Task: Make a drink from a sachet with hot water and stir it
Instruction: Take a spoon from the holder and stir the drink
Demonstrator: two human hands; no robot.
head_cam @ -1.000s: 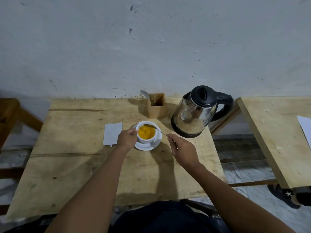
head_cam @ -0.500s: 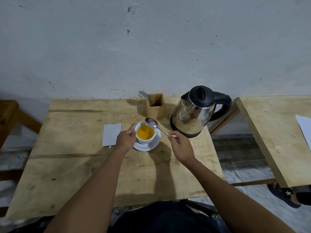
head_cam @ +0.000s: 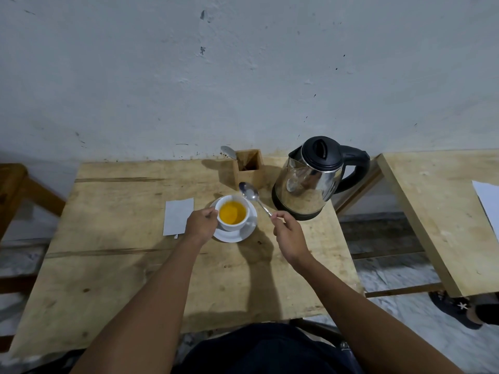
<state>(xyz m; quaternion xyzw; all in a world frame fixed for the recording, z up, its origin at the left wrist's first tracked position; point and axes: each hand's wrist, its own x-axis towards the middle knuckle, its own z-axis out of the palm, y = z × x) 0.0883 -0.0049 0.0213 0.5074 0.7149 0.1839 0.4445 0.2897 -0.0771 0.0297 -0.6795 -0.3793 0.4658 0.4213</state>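
Observation:
A white cup (head_cam: 232,214) full of orange drink stands on a white saucer (head_cam: 240,233) in the middle of the wooden table (head_cam: 113,260). My left hand (head_cam: 201,224) grips the cup's left side. My right hand (head_cam: 290,233) pinches the handle of a metal spoon (head_cam: 251,194), whose bowl is lifted clear of the cup, above its far right rim. A flat grey sachet (head_cam: 178,216) lies on the table just left of my left hand. A steel kettle (head_cam: 310,182) with a black lid and handle stands to the right of the cup.
A small wooden holder (head_cam: 249,168) with another spoon (head_cam: 229,152) leaning in it stands at the wall behind the cup. A second wooden table (head_cam: 442,217) with a white sheet (head_cam: 488,201) is at the right, across a gap. A wooden chair (head_cam: 16,190) is at the far left.
The spoon was in the drink a second ago; my right hand has lifted it out and up to the cup's far right. My left hand stays on the cup.

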